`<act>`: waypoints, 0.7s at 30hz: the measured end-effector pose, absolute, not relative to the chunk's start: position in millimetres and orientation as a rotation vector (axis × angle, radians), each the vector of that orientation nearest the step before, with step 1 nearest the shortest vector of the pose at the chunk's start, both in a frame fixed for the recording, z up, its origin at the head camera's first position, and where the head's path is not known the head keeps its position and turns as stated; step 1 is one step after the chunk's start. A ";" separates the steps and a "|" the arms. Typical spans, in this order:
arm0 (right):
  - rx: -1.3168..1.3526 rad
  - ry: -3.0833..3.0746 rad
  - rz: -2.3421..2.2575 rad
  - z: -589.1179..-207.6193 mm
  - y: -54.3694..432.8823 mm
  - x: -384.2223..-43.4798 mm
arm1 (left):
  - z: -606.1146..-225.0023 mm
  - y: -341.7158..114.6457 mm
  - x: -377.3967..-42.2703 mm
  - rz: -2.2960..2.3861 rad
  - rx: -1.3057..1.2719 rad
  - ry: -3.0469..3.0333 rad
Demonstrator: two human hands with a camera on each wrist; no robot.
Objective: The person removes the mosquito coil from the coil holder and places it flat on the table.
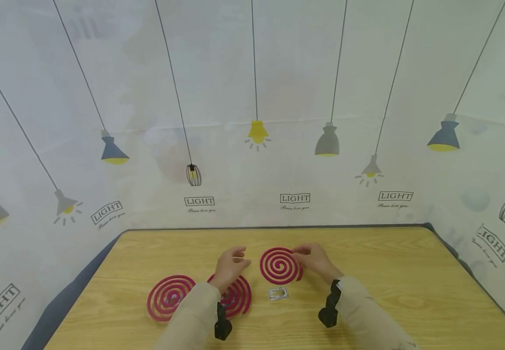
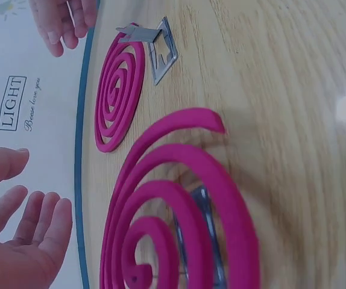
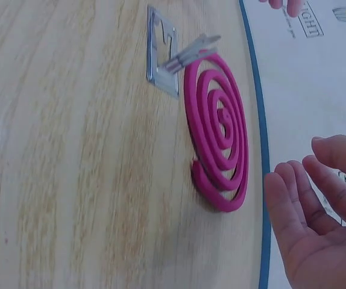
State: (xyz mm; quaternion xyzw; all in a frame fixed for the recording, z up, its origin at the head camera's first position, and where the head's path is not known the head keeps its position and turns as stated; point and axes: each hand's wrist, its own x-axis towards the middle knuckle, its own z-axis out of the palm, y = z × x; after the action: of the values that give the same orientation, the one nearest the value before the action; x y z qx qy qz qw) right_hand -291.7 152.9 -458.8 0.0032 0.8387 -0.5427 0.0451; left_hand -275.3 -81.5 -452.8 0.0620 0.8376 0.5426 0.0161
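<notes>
A magenta mosquito coil [image 1: 262, 266] lies flat on the far part of the table. Beside it my right hand [image 1: 315, 259] hovers with fingers loosely bent and nothing in them; the right wrist view shows a gap to the coil. In front of that coil lies a small metal coil stand [image 3: 172, 67], its bent-up prong raised. My left hand [image 1: 229, 269] holds nothing, its fingers relaxed in the air over a second mosquito coil [image 2: 182, 158]. Under this second coil a metal stand [image 2: 206, 217] shows through the gaps. A third coil [image 1: 150, 301] sits further left, partly hidden by my left sleeve.
The wooden table [image 1: 409, 291] ends at a dark blue edge [image 1: 278, 227]. Behind it hangs a pale cloth [image 1: 235, 97] printed with lamps and the word LIGHT. Black camera mounts [image 1: 330, 306] sit on both wrists.
</notes>
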 end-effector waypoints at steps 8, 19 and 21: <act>-0.094 2.644 -1.645 -456.9 137.0 -280.7 | -453.3 -97.9 -267.2 1.675 0.233 2.650; -0.267 2.621 -1.751 -450.7 115.9 -264.6 | -455.3 -117.8 -257.1 1.733 0.283 2.707; -0.350 2.610 -1.776 -451.3 113.0 -263.3 | -456.6 -121.0 -255.0 1.755 0.282 2.708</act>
State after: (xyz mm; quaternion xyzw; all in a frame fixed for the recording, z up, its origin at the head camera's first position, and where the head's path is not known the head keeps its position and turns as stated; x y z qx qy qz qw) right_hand -263.3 113.0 -451.3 -0.1101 0.8217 -0.5589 -0.0175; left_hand -255.0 -121.0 -456.6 0.0869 0.8350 0.5412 -0.0488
